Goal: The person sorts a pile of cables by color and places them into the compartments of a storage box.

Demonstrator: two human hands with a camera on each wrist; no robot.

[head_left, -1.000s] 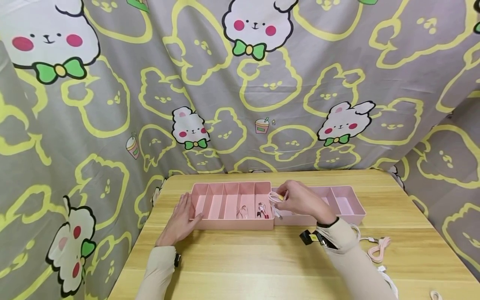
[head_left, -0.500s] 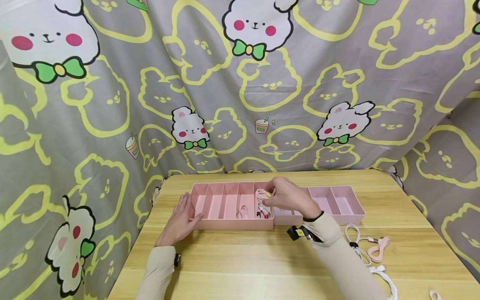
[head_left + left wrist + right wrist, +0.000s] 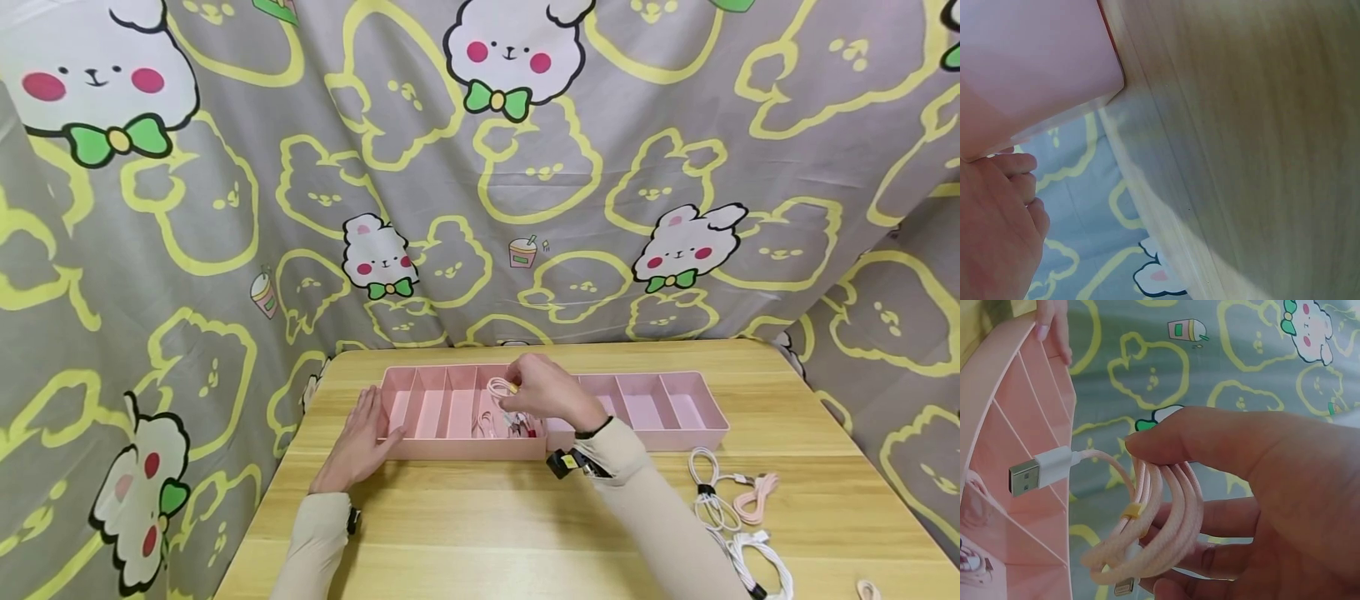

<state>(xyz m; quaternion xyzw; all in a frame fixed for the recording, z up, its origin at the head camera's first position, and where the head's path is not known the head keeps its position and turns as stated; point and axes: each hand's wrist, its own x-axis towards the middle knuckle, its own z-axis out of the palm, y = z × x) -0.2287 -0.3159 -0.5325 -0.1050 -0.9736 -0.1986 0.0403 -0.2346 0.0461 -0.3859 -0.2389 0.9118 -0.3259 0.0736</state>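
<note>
In the right wrist view my right hand (image 3: 1229, 487) pinches a coiled pale-pink charging cable (image 3: 1172, 506) between thumb and fingers. A yellow tie binds the coil, and its USB plug (image 3: 1032, 472) sticks out toward the pink box. In the head view, that right hand (image 3: 551, 390) is over the right part of the pink divided box (image 3: 465, 450). Small bundled cables (image 3: 487, 423) lie in the two right-hand compartments. My left hand (image 3: 356, 442) rests against the box's left end, thumb at the front wall. The left wrist view shows its fingers (image 3: 1019, 165) beside the box.
A lilac divided box (image 3: 645, 440) stands to the right of the pink one, partly behind my right hand. White cables (image 3: 708, 492), a pink cable bundle (image 3: 756, 497) and a small pale cable (image 3: 867, 590) lie on the wooden table (image 3: 465, 533). A patterned curtain (image 3: 480, 292) hangs behind.
My right hand has carried the coiled cable leftward, from the join of the two boxes to over the pink box. My left hand has stayed in place.
</note>
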